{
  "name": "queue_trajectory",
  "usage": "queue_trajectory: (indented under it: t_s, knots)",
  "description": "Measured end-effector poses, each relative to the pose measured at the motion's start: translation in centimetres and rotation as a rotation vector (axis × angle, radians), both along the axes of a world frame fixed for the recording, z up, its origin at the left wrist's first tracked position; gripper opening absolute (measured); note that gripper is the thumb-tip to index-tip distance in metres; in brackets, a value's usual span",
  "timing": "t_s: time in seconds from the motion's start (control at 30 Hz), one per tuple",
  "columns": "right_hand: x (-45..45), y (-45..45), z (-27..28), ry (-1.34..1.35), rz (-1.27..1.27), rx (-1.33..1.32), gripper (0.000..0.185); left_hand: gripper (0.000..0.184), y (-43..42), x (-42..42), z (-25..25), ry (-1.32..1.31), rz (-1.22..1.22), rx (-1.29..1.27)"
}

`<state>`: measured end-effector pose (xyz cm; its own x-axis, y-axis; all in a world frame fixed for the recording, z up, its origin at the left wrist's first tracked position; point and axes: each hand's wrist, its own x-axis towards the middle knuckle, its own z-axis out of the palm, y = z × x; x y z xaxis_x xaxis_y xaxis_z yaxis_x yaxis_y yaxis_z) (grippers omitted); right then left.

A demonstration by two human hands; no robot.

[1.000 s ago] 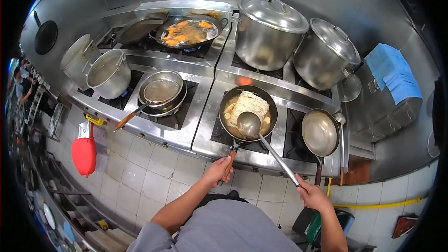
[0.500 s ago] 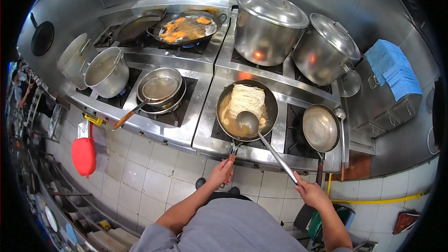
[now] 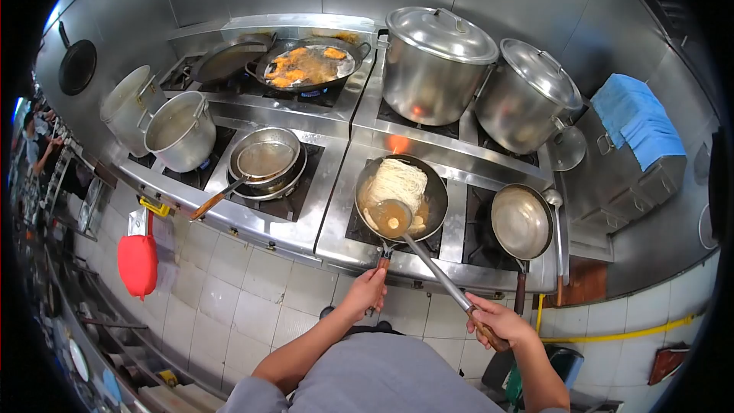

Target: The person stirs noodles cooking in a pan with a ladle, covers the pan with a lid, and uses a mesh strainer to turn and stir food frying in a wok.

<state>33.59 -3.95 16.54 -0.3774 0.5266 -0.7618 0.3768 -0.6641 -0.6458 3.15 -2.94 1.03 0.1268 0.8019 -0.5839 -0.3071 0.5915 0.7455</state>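
Note:
My left hand (image 3: 365, 291) is closed around the handle of a dark frying pan (image 3: 439, 219) on the front burner. In the pan, a block of pale noodles (image 3: 399, 182) sits in brownish broth with some light pieces. My right hand (image 3: 501, 323) grips the wooden end of a long metal ladle (image 3: 440, 264). The ladle's bowl is at the near side of the pan, below the noodles, and holds broth with a round pale piece in it.
Right of the pan stands a second pan (image 3: 521, 222), with another ladle (image 3: 556, 218) beside it. Two lidded stockpots (image 3: 436, 69) are behind. A wok (image 3: 310, 65) of frying orange pieces, a metal pot (image 3: 181, 134) and a strainer (image 3: 267, 154) over a pan are at left.
The ladle has been drawn toward me; its bowl, seen from the back before, now faces up with broth in it. My right hand's hold now shows on the wooden end. The view has tilted slightly.

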Motion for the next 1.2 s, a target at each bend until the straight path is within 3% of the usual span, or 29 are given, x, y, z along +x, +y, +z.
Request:
queue_trajectory:
  t_s: [0.1, 0.3, 0.37, 0.4, 0.5, 0.57, 0.63, 0.67, 0.73, 0.97, 1.07, 1.2]
  knots:
    - [0.1, 0.1, 0.0, 0.204, -0.151, -0.096, 0.055, 0.036, 0.3, -1.3, 0.2, -0.059, -0.035, -0.045]
    - [0.1, 0.2, -0.6, 0.021, -0.092, 0.165, 0.054, 0.036, 0.3, -1.8, -0.3, -0.08, -0.053, -0.062]
    - [0.2, 0.5, -0.5, -0.424, 0.056, 0.497, 0.056, 0.037, 0.3, -2.0, -0.6, -0.091, -0.061, -0.051]
    - [0.3, 0.6, -0.5, -0.425, 0.056, 0.495, 0.056, 0.038, 0.3, -2.1, -0.7, -0.104, -0.066, -0.039]
    - [0.8, 0.8, -0.2, -0.84, 0.253, 1.188, 0.059, 0.039, 0.3, -2.1, -0.6, -0.112, -0.061, -0.042]
    - [0.6, 0.4, 0.9, -0.858, 0.218, 1.135, 0.059, 0.04, 0.2, -2.2, -0.4, -0.113, -0.049, -0.043]
    - [1.5, 0.1, 1.1, -0.572, 0.1, 1.119, 0.058, 0.04, 0.0, -2.2, -0.4, -0.115, -0.039, -0.049]
    - [1.8, -0.1, 1.9, -0.572, 0.102, 1.113, 0.058, 0.04, -0.1, -2.2, -0.5, -0.1, -0.038, -0.039]
    - [1.7, -0.2, 4.4, -0.493, 0.019, 0.408, 0.059, 0.039, -0.2, -2.2, -0.8, -0.085, -0.041, -0.038]
    - [2.0, -0.6, 2.4, -0.574, 0.361, 0.72, 0.058, 0.036, -1.1, -1.7, -2.0, -0.054, -0.023, 0.009]
    - [0.8, -0.2, 2.9, -0.629, 0.396, 0.652, 0.056, 0.037, -1.7, -1.4, -3.7, -0.058, -0.014, 0.065]
    - [0.2, 0.0, 2.0, -0.516, 0.303, 0.352, 0.053, 0.041, -2.4, -1.7, -5.2, -0.088, -0.026, 0.112]
